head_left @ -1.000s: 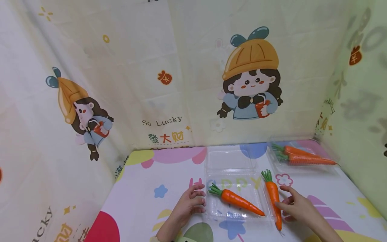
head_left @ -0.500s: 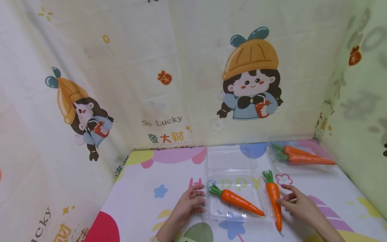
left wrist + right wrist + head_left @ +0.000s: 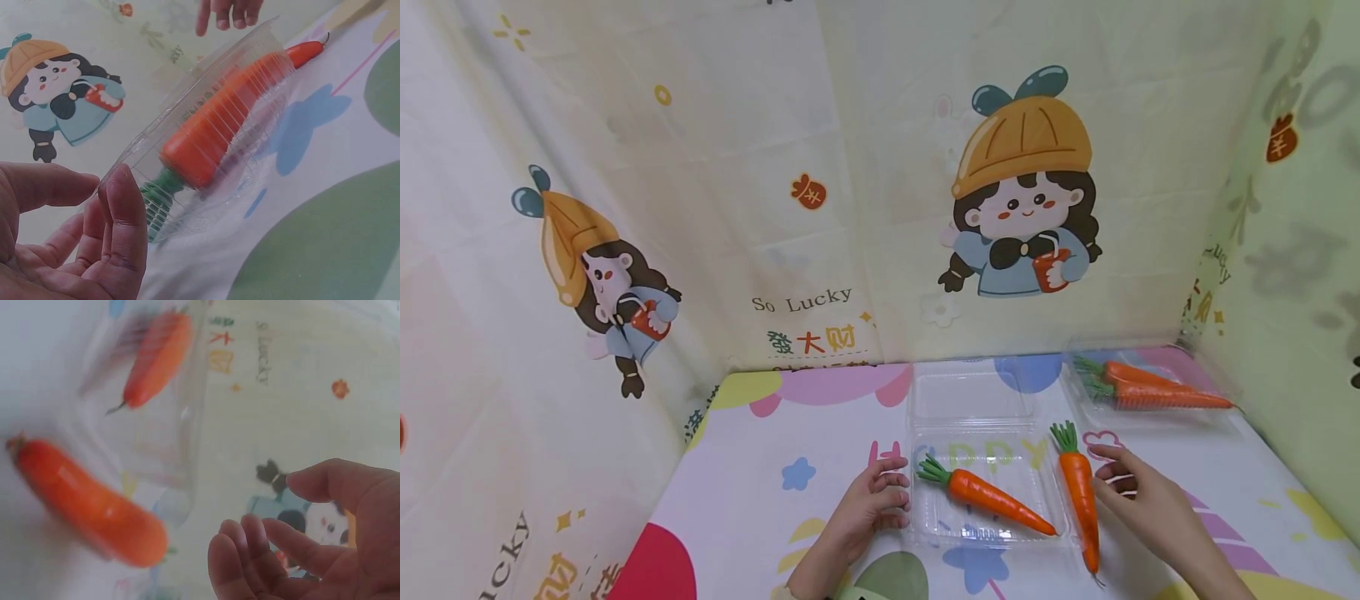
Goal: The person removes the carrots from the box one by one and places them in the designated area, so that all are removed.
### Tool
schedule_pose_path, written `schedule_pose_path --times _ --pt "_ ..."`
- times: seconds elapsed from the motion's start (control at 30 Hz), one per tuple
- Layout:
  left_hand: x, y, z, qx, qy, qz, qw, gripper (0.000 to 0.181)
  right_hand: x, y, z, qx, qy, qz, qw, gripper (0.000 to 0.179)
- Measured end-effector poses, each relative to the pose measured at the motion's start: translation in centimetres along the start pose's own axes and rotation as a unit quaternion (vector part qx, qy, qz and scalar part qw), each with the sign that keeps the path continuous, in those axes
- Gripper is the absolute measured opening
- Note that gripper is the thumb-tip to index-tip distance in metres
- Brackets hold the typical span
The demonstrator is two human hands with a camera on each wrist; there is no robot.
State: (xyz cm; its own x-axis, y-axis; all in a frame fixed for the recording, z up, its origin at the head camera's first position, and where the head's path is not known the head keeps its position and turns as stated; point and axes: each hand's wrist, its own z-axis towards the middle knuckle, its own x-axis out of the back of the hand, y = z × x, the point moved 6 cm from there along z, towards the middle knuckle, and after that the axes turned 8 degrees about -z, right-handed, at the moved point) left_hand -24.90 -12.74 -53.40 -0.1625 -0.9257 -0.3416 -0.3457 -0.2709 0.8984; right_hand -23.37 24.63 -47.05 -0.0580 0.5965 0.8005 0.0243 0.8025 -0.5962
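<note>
In the head view an open clear plastic clamshell box (image 3: 936,518) lies on the table, its lid (image 3: 970,396) folded back away from me. Inside rests an orange carrot with a green top (image 3: 992,496), laid diagonally. My left hand (image 3: 872,508) is at the box's left side; the left wrist view shows its thumb and a finger (image 3: 125,212) pinching the rim. Just outside the right wall lies a second carrot (image 3: 1079,492). My right hand (image 3: 1142,504) hovers beside that carrot, fingers loosely bent; in the right wrist view nothing is between the fingers and thumb (image 3: 334,481).
Another clear box (image 3: 1082,402) with carrots (image 3: 1150,392) in it stands at the table's back right corner. Printed cloth walls (image 3: 880,208) rise behind and at both sides of the patterned tabletop (image 3: 745,483).
My right hand has let go of the carrot beside the box and drawn slightly away to the right. That carrot shifted slightly rightward earlier. The left hand and box stay put.
</note>
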Motion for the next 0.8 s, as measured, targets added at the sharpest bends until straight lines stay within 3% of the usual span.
schedule_pose_path --times 0.33,0.8 --pt "0.0 0.0 0.0 0.006 0.007 0.001 1.0 0.056 -1.1 -6.0 -2.2 0.048 -0.023 0.005 0.9986 0.053" --pt "-0.1 0.2 -0.2 0.006 0.006 0.0 1.0 0.056 -5.3 -8.0 -2.3 0.036 -0.101 -0.043 0.9932 0.055"
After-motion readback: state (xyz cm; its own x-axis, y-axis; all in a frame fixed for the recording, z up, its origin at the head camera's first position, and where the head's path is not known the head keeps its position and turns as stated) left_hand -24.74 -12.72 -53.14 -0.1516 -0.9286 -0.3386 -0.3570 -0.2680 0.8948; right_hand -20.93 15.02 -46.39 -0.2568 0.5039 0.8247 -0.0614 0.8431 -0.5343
